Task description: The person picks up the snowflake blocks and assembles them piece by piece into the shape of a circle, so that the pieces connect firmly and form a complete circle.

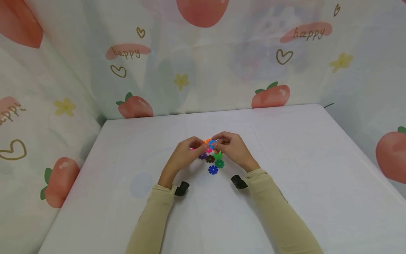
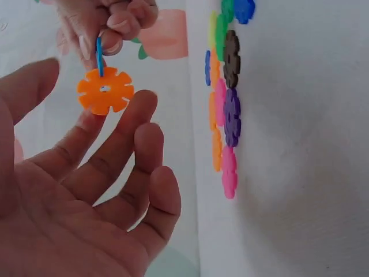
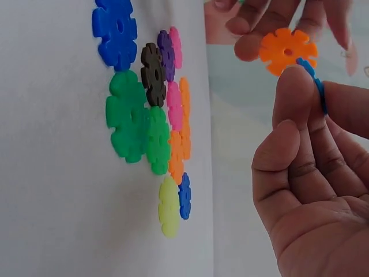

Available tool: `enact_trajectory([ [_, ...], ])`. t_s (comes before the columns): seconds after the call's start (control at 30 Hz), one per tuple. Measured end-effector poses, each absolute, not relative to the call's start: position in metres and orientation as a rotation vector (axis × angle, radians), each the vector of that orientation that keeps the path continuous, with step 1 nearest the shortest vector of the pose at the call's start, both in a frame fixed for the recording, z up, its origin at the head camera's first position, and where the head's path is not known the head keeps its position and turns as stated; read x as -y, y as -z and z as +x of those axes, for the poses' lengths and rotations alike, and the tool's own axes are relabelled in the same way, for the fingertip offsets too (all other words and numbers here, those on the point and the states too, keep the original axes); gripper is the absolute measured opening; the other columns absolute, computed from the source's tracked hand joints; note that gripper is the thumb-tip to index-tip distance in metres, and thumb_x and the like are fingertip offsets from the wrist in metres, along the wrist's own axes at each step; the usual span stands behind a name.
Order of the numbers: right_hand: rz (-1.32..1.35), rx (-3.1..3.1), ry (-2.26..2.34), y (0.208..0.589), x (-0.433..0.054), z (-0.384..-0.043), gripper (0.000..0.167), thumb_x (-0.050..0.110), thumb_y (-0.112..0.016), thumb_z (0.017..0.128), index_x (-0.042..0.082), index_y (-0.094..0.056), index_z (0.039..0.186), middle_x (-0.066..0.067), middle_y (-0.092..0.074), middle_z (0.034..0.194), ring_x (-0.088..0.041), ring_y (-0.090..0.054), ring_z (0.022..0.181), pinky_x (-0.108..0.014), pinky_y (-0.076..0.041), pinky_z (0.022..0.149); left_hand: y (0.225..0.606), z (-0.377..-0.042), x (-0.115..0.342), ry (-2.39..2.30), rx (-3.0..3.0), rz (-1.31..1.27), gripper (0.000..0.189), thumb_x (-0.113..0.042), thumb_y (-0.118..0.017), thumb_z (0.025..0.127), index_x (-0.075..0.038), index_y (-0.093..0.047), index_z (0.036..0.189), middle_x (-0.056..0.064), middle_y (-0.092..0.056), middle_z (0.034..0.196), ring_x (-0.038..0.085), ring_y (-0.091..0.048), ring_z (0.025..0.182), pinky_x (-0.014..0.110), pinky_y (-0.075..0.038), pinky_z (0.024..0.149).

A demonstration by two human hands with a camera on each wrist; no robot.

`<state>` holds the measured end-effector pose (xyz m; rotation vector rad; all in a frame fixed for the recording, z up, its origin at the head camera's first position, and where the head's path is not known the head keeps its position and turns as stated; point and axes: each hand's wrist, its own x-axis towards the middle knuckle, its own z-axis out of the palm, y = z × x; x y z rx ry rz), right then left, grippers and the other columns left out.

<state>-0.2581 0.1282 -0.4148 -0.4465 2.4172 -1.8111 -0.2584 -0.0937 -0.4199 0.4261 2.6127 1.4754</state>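
One orange disc (image 2: pixel 119 90), upper left in left-wrist view, touches the spread left hand (image 2: pixel 98 184); right hand (image 2: pixel 109 20) pinches adjoining blue disc (image 2: pixel 99 56).

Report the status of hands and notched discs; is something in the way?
Right hand pinches blue notched disc, apparently slotted into orange notched disc. Left hand at the latter's rim, not pinching. Other discs below on white tabletop; no obstruction seen.

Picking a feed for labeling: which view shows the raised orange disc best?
Left wrist: the raised orange disc faces it, nearly unblocked, hole and notches clear. Right wrist shows its face too, lower edge partly covered. Head shows it small, partly hidden.
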Motion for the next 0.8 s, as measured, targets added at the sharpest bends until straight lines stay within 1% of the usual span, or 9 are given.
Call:
enact_trajectory([
  [0.07,-0.464,-2.405,1.809,0.416,-0.127,-0.258,0.024,0.006,-0.070,0.103,-0.006,-0.069,0.124,-0.023,-0.073,0.095,-0.032,-0.071,0.086,-0.039,-0.058,0.084,0.421,-0.260,0.096,-1.546,-2.541,0.360,0.040,-0.044,-0.067,0.106,-0.008,-0.074,0.123,0.005,-0.072,0.113,0.026,-0.065,0.106,0.044,-0.056,0.088],
  [0.1,-0.478,-2.401,1.805,0.416,-0.127,-0.258,0.024,0.006,-0.070,0.103,-0.006,-0.069,0.124,-0.023,-0.073,0.095,-0.032,-0.071,0.085,-0.038,-0.058,0.084,0.422,-0.261,0.096,-1.586,-2.499,0.338,0.041,-0.043,-0.066,0.107,-0.007,-0.074,0.123,0.005,-0.072,0.113,0.027,-0.064,0.105,0.043,-0.056,0.087],
  [0.13,-0.490,-2.393,1.803,0.416,-0.126,-0.257,0.024,0.006,-0.070,0.103,-0.005,-0.069,0.124,-0.024,-0.073,0.095,-0.032,-0.071,0.085,-0.039,-0.058,0.085,0.422,-0.262,0.097,-1.631,-2.453,0.314,0.040,-0.041,-0.066,0.107,-0.005,-0.075,0.122,0.006,-0.073,0.111,0.029,-0.064,0.104,0.043,-0.055,0.085],
  [0.23,-0.513,-2.377,1.793,0.417,-0.122,-0.258,0.022,0.003,-0.070,0.101,-0.005,-0.070,0.122,-0.020,-0.073,0.093,-0.037,-0.070,0.086,-0.045,-0.059,0.084,0.423,-0.263,0.097,-1.741,-2.316,0.263,0.033,-0.032,-0.068,0.106,-0.002,-0.076,0.118,0.006,-0.071,0.104,0.034,-0.061,0.098,0.041,-0.052,0.079],
  [0.33,-0.522,-2.394,1.760,0.418,-0.119,-0.258,0.021,0.002,-0.070,0.101,-0.004,-0.071,0.120,-0.015,-0.073,0.092,-0.041,-0.070,0.086,-0.049,-0.059,0.083,0.425,-0.264,0.097,-1.783,-2.250,0.251,0.028,-0.027,-0.069,0.105,-0.001,-0.076,0.112,0.004,-0.068,0.097,0.031,-0.059,0.092,0.037,-0.050,0.077],
  [0.4,-0.525,-2.410,1.743,0.417,-0.118,-0.258,0.019,0.003,-0.070,0.101,-0.004,-0.072,0.119,-0.014,-0.073,0.091,-0.042,-0.070,0.087,-0.050,-0.059,0.083,0.425,-0.265,0.097,-1.793,-2.235,0.250,0.026,-0.026,-0.070,0.104,-0.001,-0.076,0.108,0.004,-0.067,0.094,0.029,-0.058,0.089,0.036,-0.050,0.076],
  [0.53,-0.523,-2.483,1.726,0.415,-0.122,-0.260,0.019,0.006,-0.070,0.103,-0.004,-0.074,0.118,-0.016,-0.074,0.096,-0.037,-0.071,0.088,-0.047,-0.060,0.084,0.425,-0.265,0.098,-1.797,-2.241,0.208,0.025,-0.025,-0.070,0.105,-0.001,-0.075,0.108,0.005,-0.068,0.095,0.024,-0.059,0.087,0.034,-0.052,0.077],
  [0.67,-0.466,-2.632,1.654,0.417,-0.132,-0.263,0.019,0.008,-0.071,0.103,-0.005,-0.074,0.118,-0.015,-0.076,0.104,-0.033,-0.072,0.092,-0.043,-0.059,0.086,0.425,-0.265,0.099,-1.785,-2.253,0.140,0.026,-0.026,-0.069,0.106,-0.001,-0.074,0.112,0.007,-0.070,0.101,0.023,-0.061,0.086,0.033,-0.054,0.080],
  [0.8,-0.349,-2.747,1.500,0.425,-0.145,-0.270,0.020,0.008,-0.070,0.104,-0.004,-0.074,0.119,-0.016,-0.074,0.110,-0.034,-0.068,0.100,-0.045,-0.057,0.092,0.426,-0.265,0.099,-1.778,-2.241,0.129,0.025,-0.025,-0.069,0.107,-0.002,-0.074,0.115,0.008,-0.071,0.102,0.023,-0.061,0.085,0.033,-0.054,0.082],
])
